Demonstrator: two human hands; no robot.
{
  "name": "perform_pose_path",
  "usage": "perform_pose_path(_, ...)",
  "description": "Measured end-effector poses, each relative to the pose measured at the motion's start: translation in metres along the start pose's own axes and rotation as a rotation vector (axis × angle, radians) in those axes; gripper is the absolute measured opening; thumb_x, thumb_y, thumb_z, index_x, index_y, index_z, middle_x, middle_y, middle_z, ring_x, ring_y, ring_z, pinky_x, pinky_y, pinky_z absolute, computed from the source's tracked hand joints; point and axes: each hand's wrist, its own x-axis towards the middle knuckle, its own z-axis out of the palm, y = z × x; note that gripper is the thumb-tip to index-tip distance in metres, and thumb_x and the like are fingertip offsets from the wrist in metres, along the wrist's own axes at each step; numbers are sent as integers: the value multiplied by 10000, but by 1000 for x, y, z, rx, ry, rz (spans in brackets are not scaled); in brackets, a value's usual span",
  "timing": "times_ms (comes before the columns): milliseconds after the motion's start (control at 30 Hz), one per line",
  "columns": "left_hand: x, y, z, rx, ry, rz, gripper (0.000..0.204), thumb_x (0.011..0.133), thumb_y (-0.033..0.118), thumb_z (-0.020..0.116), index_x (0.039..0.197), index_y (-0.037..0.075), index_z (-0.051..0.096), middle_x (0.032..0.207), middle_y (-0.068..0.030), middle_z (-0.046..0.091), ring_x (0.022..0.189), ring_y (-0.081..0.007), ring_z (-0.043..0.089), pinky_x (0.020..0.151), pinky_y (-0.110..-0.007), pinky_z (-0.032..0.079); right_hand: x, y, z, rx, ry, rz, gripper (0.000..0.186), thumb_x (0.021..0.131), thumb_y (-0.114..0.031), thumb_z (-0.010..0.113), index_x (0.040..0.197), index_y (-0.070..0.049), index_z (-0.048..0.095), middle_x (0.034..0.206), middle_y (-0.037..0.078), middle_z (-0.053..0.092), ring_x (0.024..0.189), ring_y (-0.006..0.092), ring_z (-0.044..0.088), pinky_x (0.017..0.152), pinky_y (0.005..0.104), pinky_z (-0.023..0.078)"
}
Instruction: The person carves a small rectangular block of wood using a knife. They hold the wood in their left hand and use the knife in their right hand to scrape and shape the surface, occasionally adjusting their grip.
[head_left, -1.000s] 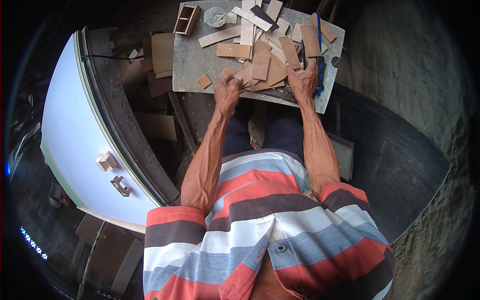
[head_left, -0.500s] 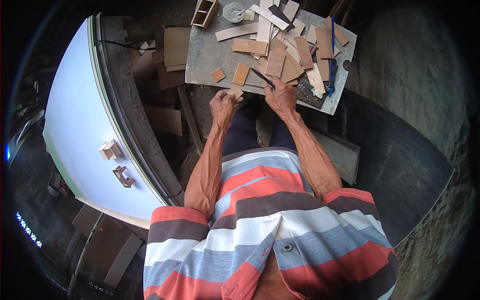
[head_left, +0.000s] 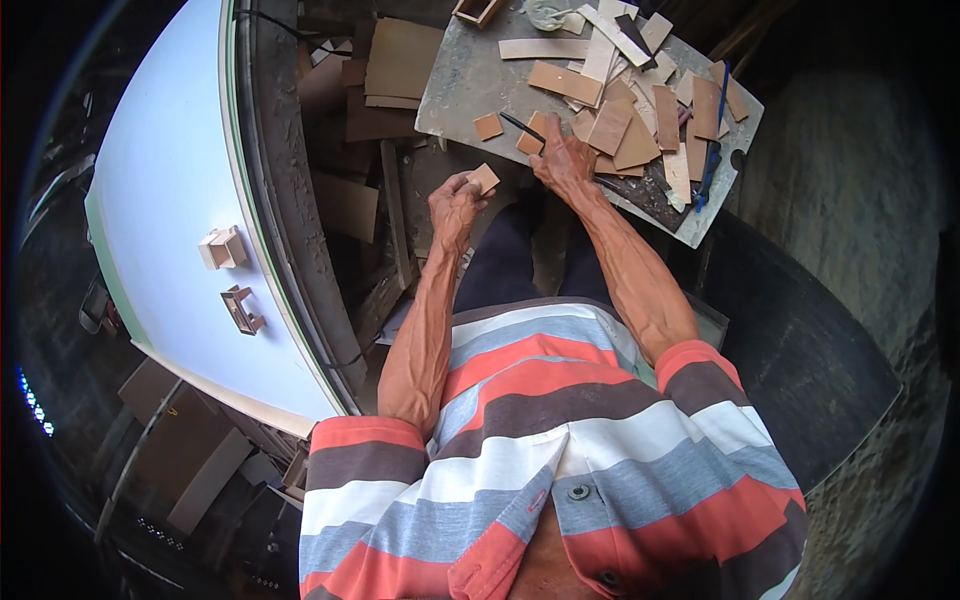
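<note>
No packages, labels, signs or screens visible anywhere in view.

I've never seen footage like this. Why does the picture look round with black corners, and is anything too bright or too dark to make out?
Head view: a fisheye lens bends straight edges, as on the white panel, and leaves a black rim. Daylight falls evenly on the grey work board, where the left hand holds a small wooden square and the right hand rests. The lower left lies in deep shadow.

A small woodworking workshop is showing here: a worn grey work board (head_left: 470,85) at the upper centre is carrying scattered cut wood pieces (head_left: 625,120), offcuts (head_left: 385,80) are lying below it, and small wooden boxes (head_left: 222,247) are sitting on a white panel (head_left: 160,180) at left.
</note>
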Motion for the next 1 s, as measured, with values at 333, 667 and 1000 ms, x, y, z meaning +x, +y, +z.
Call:
perform_pose_path(333, -2, 45, 27, 20, -214, 33, 330, 939, 119, 554, 1192, -88, 596, 1024, -138, 686, 835, -164, 692, 719, -253, 568, -48, -22, -90, 272, -184, -238, 675, 689, -261, 705, 1304, -82, 490, 829, 170, 677, 755, 340, 671, 727, 406, 530)
perform_pose_path(667, -38, 91, 104, -100, -373, 208, 446, 898, 129, 688, 1261, -84, 542, 1028, -114, 679, 875, -167, 677, 797, -280, 573, -90, 6, -120, 1033, 189, -42, 458, 826, -64, 690, 1248, -18, 520, 903, 79, 653, 797, 135, 621, 736, 280, 511)
perform_pose_path(1000, -68, 126, 140, -33, -625, 204, 387, 915, 110, 659, 1260, -39, 563, 1103, -96, 661, 968, -175, 661, 876, -304, 552, -122, 4, -136, 1079, 653, -69, 211, 877, -122, 700, 1046, -1, 662, 882, 82, 687, 748, 105, 649, 654, 264, 526)
